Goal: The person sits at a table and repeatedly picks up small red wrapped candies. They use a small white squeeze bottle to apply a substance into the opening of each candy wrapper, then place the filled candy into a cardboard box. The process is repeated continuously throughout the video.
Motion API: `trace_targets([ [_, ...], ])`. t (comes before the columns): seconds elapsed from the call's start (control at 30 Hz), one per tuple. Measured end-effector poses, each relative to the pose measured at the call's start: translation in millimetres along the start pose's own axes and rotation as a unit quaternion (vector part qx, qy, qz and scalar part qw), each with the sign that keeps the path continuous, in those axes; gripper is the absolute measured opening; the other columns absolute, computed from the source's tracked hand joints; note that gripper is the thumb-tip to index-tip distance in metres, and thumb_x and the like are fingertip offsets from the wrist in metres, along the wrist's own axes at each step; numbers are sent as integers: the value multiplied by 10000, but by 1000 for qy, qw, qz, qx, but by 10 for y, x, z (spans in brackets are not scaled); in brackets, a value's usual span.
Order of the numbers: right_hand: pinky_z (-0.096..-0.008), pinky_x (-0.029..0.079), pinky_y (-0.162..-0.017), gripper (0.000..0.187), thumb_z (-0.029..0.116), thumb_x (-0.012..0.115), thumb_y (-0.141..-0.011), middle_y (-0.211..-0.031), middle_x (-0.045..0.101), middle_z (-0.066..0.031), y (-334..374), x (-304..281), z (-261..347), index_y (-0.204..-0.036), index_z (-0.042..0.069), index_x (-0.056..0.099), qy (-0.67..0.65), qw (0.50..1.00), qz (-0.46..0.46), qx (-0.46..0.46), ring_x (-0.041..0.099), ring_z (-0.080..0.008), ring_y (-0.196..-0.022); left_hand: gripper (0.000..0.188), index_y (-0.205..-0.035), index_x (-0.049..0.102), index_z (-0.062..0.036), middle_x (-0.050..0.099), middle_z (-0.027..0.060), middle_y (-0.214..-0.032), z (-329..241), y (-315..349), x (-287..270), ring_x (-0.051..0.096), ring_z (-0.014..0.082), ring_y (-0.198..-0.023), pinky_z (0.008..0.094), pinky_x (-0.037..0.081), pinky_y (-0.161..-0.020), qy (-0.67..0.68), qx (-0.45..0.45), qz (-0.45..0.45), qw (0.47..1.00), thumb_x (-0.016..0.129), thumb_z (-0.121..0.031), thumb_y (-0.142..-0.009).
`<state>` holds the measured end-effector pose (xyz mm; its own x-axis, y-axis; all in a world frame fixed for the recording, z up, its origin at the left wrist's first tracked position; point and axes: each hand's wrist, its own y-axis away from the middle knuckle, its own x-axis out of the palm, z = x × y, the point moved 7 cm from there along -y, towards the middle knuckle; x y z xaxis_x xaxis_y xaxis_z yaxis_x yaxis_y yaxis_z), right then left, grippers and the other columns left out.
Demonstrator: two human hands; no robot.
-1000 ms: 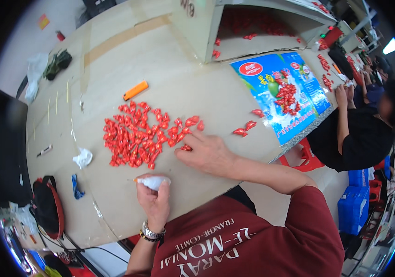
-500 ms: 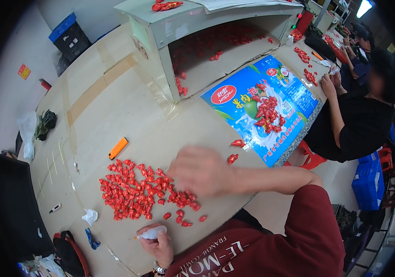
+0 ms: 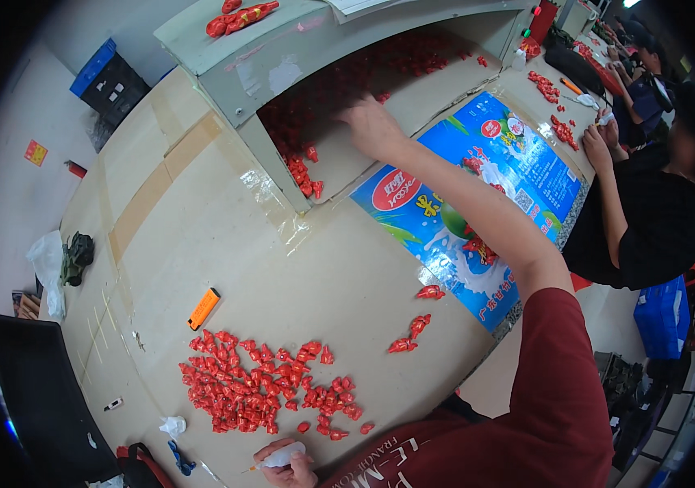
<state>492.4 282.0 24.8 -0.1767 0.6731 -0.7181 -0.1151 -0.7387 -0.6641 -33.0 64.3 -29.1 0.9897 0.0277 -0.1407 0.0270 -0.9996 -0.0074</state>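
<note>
My left hand [image 3: 289,472], near the bottom edge, is wrapped round a small white squeeze bottle [image 3: 284,454] with a thin needle tip. Just beyond it spreads a pile of small glossy red pieces [image 3: 238,386] with gold marks; their exact kind is too small to tell. My right arm stretches across a blue printed sheet [image 3: 542,175]. At its end my right hand [image 3: 373,134] reaches into the open front of a grey box-like shelf [image 3: 238,98], above more red pieces [image 3: 303,177]. Its fingers are blurred against the dark inside, so their grip is hidden.
An orange lighter-shaped object [image 3: 204,309] lies beyond the pile. Three loose red pieces [image 3: 419,325] sit between pile and sheet. At the left are a black screen-like panel [image 3: 47,390], blue scissors [image 3: 181,459] and crumpled tissue [image 3: 173,425]. A co-worker [image 3: 648,187] sits at the right.
My right hand has gone from beside the pile up into the shelf. Three loose pieces now lie by the sheet instead of two. My left hand still holds the bottle; the view has shifted.
</note>
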Motion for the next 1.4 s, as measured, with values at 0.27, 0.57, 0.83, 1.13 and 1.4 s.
trace_targets([
  [0.27,-384,444,-928,367,44,488,-783,-1074,625,-161,-481,26,-172,-1122,73,624,13,999,-26,-37,596,-324,-973,418,-989,402,0,559,144,-825,-38,-6,8,489,111,-443,209,408,-374,-34,5,9,999,673,-223,-763],
  [0.57,-425,424,-972,409,174,432,-882,-1240,563,-75,-702,764,-449,-1285,205,497,146,960,237,12,461,-292,-1218,492,-969,421,2,562,135,-800,-43,7,-5,484,111,-427,206,391,-370,-41,12,-11,999,712,-337,-763],
  [0.83,-403,410,-983,295,153,546,-816,-1122,632,-49,-635,521,-841,-1094,210,629,74,984,151,54,585,-300,-1044,495,-959,427,-1,560,128,-780,-85,16,21,477,106,-418,206,378,-366,-49,1,-14,999,717,-349,-759],
  [1.13,-373,336,-1040,323,164,656,-734,-967,680,-37,-662,294,-797,-1053,205,648,38,992,108,50,603,-202,-1012,354,-985,495,15,578,117,-687,-67,-16,34,508,132,-455,222,400,-418,-84,44,66,993,672,-236,-808],
  [1.4,-408,500,-856,336,236,584,-843,-1008,654,-111,-775,205,-207,-1171,166,591,-299,942,42,148,616,-303,-949,198,-866,552,47,592,104,-676,-204,26,87,509,122,-475,228,389,-426,-101,57,7,993,624,-133,-826],
])
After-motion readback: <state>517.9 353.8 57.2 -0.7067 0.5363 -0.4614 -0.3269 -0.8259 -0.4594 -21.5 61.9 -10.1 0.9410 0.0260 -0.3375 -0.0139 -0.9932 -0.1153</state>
